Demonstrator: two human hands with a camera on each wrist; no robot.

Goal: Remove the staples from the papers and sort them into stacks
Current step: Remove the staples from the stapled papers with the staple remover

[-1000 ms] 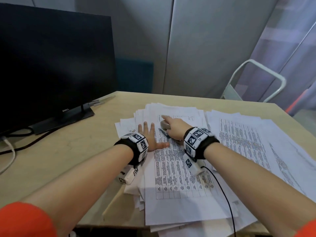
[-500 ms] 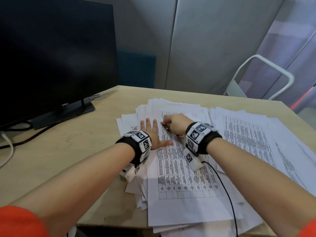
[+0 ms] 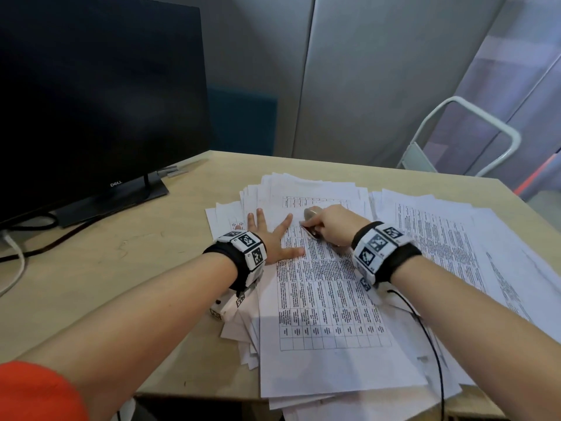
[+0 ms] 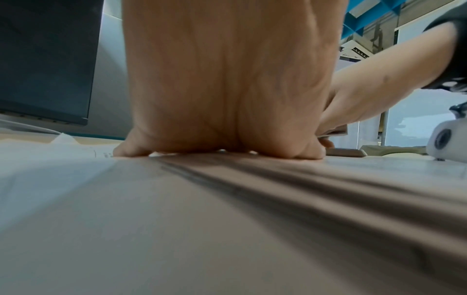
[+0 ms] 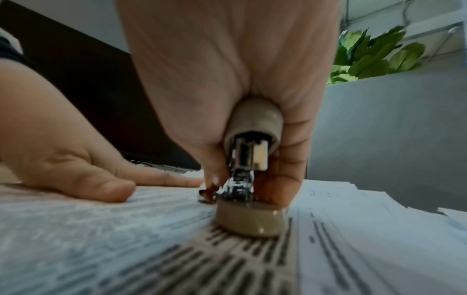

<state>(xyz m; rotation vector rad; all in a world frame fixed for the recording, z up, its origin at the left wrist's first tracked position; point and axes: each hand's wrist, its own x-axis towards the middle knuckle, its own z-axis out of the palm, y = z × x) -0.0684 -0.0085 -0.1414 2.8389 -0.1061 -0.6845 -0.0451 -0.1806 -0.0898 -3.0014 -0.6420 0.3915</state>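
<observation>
At frame centre, the left hand (image 3: 270,238) lies flat, fingers spread, on the papers (image 3: 328,305) covering the desk (image 3: 100,262); the right hand (image 3: 334,226) grips a beige staple remover (image 5: 250,179) touching the top sheet.

We've got a light wood desk (image 3: 91,268) here with a messy spread of printed papers (image 3: 318,314) on it, a black monitor (image 3: 91,101) on its stand and some cables (image 3: 18,253) far left.

Pale wooden desk (image 3: 100,268). Black flat monitor (image 3: 91,95) on dark stand, far-left of fingers. Grey panel walls (image 3: 379,74) behind. White tubular metal frame (image 3: 473,129) far-right. Green leafy plant (image 5: 374,53) beyond grey partition.
</observation>
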